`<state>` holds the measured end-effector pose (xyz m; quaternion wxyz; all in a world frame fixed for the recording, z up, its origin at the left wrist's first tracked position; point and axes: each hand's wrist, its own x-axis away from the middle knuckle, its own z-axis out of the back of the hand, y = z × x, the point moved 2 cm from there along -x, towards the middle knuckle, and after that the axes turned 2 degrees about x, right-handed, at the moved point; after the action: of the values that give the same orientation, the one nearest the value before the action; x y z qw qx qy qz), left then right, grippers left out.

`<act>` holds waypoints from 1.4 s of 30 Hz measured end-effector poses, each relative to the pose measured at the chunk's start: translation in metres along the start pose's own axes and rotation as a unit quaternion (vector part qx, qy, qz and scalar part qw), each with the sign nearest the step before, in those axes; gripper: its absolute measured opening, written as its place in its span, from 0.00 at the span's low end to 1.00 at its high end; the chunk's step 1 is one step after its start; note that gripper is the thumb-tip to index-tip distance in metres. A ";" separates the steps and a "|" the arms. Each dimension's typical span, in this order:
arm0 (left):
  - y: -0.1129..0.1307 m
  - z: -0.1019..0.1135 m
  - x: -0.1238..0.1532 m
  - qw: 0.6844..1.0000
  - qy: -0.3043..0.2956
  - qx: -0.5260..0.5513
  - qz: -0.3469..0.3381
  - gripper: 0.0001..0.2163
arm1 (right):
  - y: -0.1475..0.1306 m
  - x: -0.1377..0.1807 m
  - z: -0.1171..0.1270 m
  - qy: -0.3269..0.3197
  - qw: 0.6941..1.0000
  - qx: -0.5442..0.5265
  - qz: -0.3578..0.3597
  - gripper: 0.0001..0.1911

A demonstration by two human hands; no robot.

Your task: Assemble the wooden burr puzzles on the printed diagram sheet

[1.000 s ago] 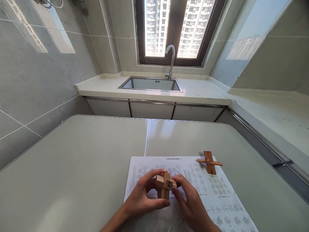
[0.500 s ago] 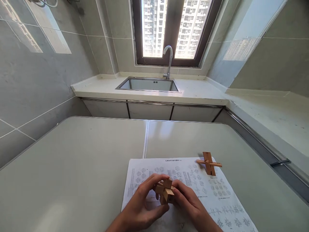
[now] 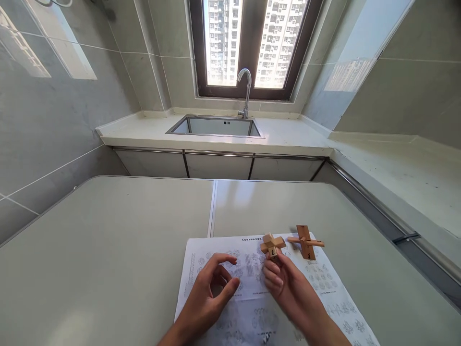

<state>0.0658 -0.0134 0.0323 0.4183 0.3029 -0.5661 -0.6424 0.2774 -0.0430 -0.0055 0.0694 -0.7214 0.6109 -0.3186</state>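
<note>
A light wooden burr puzzle (image 3: 272,244), made of crossed blocks with a dark mark on one end, is pinched in the fingers of my right hand (image 3: 286,283). It is held up over the upper part of the printed sheet (image 3: 248,293). My left hand (image 3: 212,288) hovers above the sheet's left side, thumb and fingers curved apart with nothing between them. Just right of the held puzzle, a darker wooden cross puzzle (image 3: 306,242) with thin flat pieces rests at the sheet's upper right edge; no hand touches it.
The sheet, covered in small diagrams, lies on a pale table (image 3: 118,250) with a seam (image 3: 212,206). Beyond the table stands a white counter (image 3: 137,132) with a sink (image 3: 216,126) and a faucet (image 3: 247,91) below a window. A tiled wall (image 3: 61,115) borders the left.
My left hand has let go of the burr puzzle and moved slightly left. My right hand has carried the puzzle forward and right, near the cross puzzle. The view has shifted slightly.
</note>
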 end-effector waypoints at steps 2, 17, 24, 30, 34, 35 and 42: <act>0.002 -0.001 0.000 1.000 0.002 -0.007 -0.003 0.15 | -0.005 -0.002 0.003 0.013 1.000 -0.012 0.011 0.15; -0.003 -0.001 -0.001 0.999 -0.007 -0.042 -0.009 0.13 | -0.014 -0.006 0.009 -0.002 0.997 -0.073 0.037 0.11; -0.002 -0.004 -0.001 0.999 -0.022 -0.041 0.010 0.15 | 0.010 0.002 -0.002 -0.046 0.996 0.072 0.000 0.13; 0.003 -0.007 -0.001 0.998 -0.034 -0.061 0.011 0.15 | 0.018 0.002 -0.008 -0.067 0.992 0.102 -0.022 0.15; 0.003 -0.008 -0.001 0.997 -0.037 -0.070 0.011 0.14 | 0.016 -0.002 -0.004 -0.045 0.996 0.075 -0.034 0.15; 0.003 -0.008 -0.001 0.997 -0.037 -0.072 0.010 0.14 | 0.016 -0.003 -0.004 -0.042 0.996 0.068 -0.037 0.15; 0.004 -0.009 -0.002 0.995 -0.040 -0.090 0.009 0.14 | 0.015 -0.002 -0.007 -0.043 0.997 0.052 -0.043 0.14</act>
<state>0.0750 -0.0162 0.0343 0.4272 0.2329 -0.5248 -0.6985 0.2612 -0.0431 -0.0084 0.1194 -0.7558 0.5580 -0.3212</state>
